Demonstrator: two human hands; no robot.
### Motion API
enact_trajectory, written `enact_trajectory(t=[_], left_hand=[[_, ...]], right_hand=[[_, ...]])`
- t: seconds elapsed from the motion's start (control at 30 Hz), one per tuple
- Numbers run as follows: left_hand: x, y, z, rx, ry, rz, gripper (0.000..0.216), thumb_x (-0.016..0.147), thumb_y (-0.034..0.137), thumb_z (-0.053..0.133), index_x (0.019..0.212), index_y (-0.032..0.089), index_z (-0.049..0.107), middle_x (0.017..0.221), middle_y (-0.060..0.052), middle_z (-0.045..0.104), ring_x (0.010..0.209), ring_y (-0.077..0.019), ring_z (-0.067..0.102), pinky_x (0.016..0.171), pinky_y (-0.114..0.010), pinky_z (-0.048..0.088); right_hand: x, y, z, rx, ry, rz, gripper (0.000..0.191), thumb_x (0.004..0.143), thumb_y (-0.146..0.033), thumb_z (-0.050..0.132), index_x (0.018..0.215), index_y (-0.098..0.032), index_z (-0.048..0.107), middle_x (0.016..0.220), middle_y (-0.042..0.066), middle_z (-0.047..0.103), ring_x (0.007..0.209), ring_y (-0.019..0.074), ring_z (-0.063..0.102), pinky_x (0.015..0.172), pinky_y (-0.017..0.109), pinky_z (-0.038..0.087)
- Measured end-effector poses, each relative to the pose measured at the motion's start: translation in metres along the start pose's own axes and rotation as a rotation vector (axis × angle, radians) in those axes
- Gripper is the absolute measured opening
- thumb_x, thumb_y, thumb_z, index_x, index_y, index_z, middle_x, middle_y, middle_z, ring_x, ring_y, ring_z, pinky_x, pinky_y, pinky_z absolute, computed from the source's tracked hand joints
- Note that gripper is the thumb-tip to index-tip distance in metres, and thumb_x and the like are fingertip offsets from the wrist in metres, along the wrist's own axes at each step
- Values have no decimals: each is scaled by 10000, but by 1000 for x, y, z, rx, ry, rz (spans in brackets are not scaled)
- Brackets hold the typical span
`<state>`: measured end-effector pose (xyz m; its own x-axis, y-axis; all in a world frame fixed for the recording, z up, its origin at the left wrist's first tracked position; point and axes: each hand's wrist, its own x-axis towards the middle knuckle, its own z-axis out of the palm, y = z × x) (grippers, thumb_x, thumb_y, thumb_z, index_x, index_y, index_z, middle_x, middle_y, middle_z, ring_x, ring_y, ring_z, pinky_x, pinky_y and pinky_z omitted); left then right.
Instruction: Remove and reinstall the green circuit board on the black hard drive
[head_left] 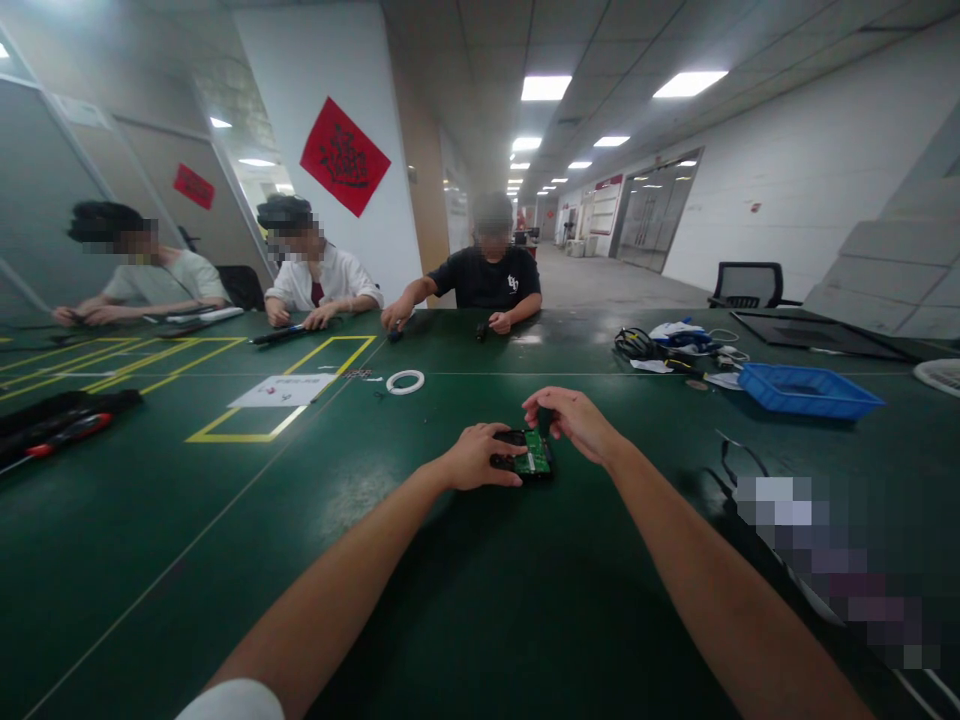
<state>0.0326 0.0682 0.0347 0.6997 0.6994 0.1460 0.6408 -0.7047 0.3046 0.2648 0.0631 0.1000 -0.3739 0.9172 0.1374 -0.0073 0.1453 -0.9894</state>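
Note:
A hard drive (538, 462) lies on the green table with its green circuit board facing up. My left hand (480, 458) grips it from the left, thumb along the near edge and fingers across its top, covering the left part. My right hand (576, 420) is closed round the dark handle of a screwdriver (545, 422), held upright over the right side of the board. The screwdriver's tip is too small and dark to make out, so I cannot tell whether it touches a screw.
To the right stand a blue tray (810, 390) and a heap of cables (637, 345). A white ring (405, 382) and a paper sheet (281, 391) lie left of centre. A red-handled tool (71, 435) is at far left. Three people sit across the table.

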Motion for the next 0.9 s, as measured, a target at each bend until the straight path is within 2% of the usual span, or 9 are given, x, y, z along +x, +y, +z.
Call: enact_trajectory(t=[0.2, 0.3, 0.47, 0.6, 0.7, 0.8, 0.9], left_hand=[[0, -3, 2, -12, 15, 4, 632, 775, 706, 688, 1339, 429, 621, 1532, -62, 414, 1328, -378, 456, 1105, -550, 312], [0, -4, 1, -9, 7, 2, 636, 774, 709, 686, 1340, 428, 620, 1531, -66, 414, 1334, -384, 446, 1107, -553, 307], [-1, -1, -1, -19, 1, -2, 631, 785, 703, 679, 1348, 424, 615, 1522, -73, 423, 1328, -385, 451, 1106, -557, 306], [-1, 2, -2, -22, 2, -16, 632, 776, 696, 695, 1338, 415, 627, 1523, -66, 426, 1330, -386, 448, 1106, -553, 309], [-1, 2, -2, -19, 2, -14, 639, 775, 706, 687, 1342, 418, 622, 1523, -67, 425, 1325, -389, 453, 1103, -558, 311], [-1, 0, -1, -18, 2, -4, 636, 779, 714, 676, 1344, 426, 619, 1525, -68, 421, 1326, -392, 452, 1101, -561, 309], [0, -1, 0, -15, -5, -2, 643, 779, 720, 671, 1349, 429, 613, 1527, -71, 414, 1324, -391, 453, 1100, -560, 309]], right_hand=[[-3, -4, 0, 78, -25, 5, 259, 865, -407, 596, 871, -169, 699, 891, 93, 704, 813, 196, 642, 515, 248, 437], [-5, -10, -1, -5, -28, 11, 234, 849, -402, 637, 844, -175, 694, 909, 80, 702, 833, 190, 623, 575, 262, 479], [-2, -12, -7, -189, 80, -35, 184, 834, -350, 640, 787, -177, 683, 856, 47, 712, 693, 130, 557, 523, 225, 369], [0, -7, -8, -155, 94, 27, 179, 846, -351, 611, 813, -182, 661, 864, 47, 738, 552, 94, 471, 467, 227, 288], [0, -7, -8, -104, 76, 73, 222, 874, -384, 590, 925, -193, 691, 903, 60, 752, 528, 93, 451, 440, 228, 249], [-1, -8, -12, -47, 30, 92, 296, 896, -431, 591, 997, -184, 719, 925, 79, 753, 540, 99, 464, 442, 239, 271], [-3, -8, -17, 25, -39, 106, 333, 902, -470, 614, 963, -161, 720, 947, 101, 746, 591, 111, 508, 488, 244, 356]])
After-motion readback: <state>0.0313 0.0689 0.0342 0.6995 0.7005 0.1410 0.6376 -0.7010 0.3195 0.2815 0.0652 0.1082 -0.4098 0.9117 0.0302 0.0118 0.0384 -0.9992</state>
